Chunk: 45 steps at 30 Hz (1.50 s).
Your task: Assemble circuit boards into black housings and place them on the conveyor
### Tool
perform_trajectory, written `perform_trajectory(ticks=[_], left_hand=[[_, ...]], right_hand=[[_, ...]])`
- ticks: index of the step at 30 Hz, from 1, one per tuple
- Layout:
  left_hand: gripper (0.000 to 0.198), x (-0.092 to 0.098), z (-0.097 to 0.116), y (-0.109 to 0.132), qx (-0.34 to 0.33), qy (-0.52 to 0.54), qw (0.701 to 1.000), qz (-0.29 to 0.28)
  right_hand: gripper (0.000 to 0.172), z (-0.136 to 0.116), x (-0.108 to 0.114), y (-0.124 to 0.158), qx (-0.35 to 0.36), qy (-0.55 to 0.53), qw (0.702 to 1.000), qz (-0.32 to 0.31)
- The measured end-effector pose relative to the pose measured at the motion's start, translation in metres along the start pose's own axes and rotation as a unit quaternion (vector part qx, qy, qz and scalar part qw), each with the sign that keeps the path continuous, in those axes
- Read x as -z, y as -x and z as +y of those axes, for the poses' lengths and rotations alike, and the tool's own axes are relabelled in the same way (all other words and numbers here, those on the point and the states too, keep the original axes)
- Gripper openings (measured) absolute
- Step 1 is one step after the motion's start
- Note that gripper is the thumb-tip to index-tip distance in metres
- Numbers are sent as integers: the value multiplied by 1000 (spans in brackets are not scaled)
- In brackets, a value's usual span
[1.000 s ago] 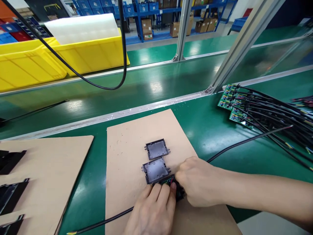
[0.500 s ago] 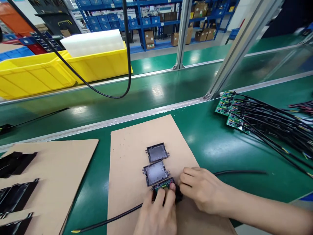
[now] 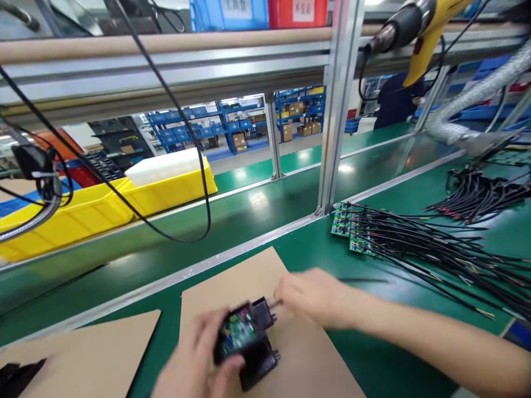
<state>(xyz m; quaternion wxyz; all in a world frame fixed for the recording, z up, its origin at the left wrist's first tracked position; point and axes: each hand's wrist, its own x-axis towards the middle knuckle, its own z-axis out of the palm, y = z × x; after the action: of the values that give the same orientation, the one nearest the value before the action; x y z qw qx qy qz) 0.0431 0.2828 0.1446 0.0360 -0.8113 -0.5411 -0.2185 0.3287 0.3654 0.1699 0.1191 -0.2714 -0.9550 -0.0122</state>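
My left hand (image 3: 194,359) is closed around a black plastic housing with a green circuit board (image 3: 238,331) in it, tilted above the cardboard sheet (image 3: 307,359). Beside and partly behind it are dark plastic shells (image 3: 262,315), blurred and partly covered. My right hand (image 3: 311,293), to the right of the housing, has its fingers pinched on a thin cable (image 3: 365,280), which shows again behind the hand on the green bench. A short stretch between fingers and housing is smeared by motion.
Circuit boards with black cables (image 3: 365,232) lie in a pile at right, with a cable bundle (image 3: 477,193) behind. Another cardboard sheet (image 3: 112,337) is at left. Yellow bins (image 3: 166,188) stand beyond the rail. A yellow heat gun (image 3: 423,44) and a looped cable (image 3: 203,182) hang overhead.
My view has tipped upward, bringing the upper frame and heat gun into sight. My left hand has lifted and tilted the housing with the board; my right hand stays near its right side.
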Motion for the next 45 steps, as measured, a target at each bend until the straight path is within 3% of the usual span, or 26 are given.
perform_trajectory(ticks=[2, 4, 7, 10, 12, 14, 20, 23, 26, 29, 33, 39, 42, 45], left_hand=[[52, 18, -33, -56, 51, -41, 997, -36], [60, 22, -66, -112, 119, -87, 987, -66], [59, -4, -104, -170, 139, -85, 985, -63], [54, -48, -115, -180, 143, -52, 986, -71], [53, -68, -109, -169, 139, -21, 987, -75], [50, -76, -92, -155, 129, 13, 989, -72], [36, -61, -5, -134, 56, 184, 979, -60], [30, -62, 39, -136, 17, 286, 955, -70], [27, -70, 70, -140, 13, 367, 925, -100], [30, -78, 88, -146, 33, 430, 892, -134], [47, -84, 105, -155, 54, 520, 834, -177], [59, -93, 142, -159, -19, 611, 756, -233], [54, -86, 157, -151, -76, 622, 745, -229], [36, -68, 157, -142, -107, 613, 757, -200]], right_hand=[[23, 53, 19, -21, -95, 72, 993, 6], [26, 109, 34, -30, -181, 104, 977, 38], [32, 173, 40, -10, -314, 141, 937, 58], [39, 199, 23, 33, -396, 148, 906, 16], [53, 201, 5, 58, -426, 146, 893, -13], [56, 199, -8, 73, -438, 145, 887, -23], [32, 187, -9, 76, -420, 119, 900, -7], [48, 177, -5, 77, -428, 105, 898, 11], [60, 171, -1, 78, -425, 84, 900, 51], [37, 160, 10, 79, -385, 48, 913, 127], [8, 101, 24, 83, -294, -3, 920, 260], [18, -21, 0, 84, -107, -68, 913, 388], [20, -46, -7, 79, 7, -97, 891, 443], [20, -53, 15, 84, 48, -107, 902, 416]])
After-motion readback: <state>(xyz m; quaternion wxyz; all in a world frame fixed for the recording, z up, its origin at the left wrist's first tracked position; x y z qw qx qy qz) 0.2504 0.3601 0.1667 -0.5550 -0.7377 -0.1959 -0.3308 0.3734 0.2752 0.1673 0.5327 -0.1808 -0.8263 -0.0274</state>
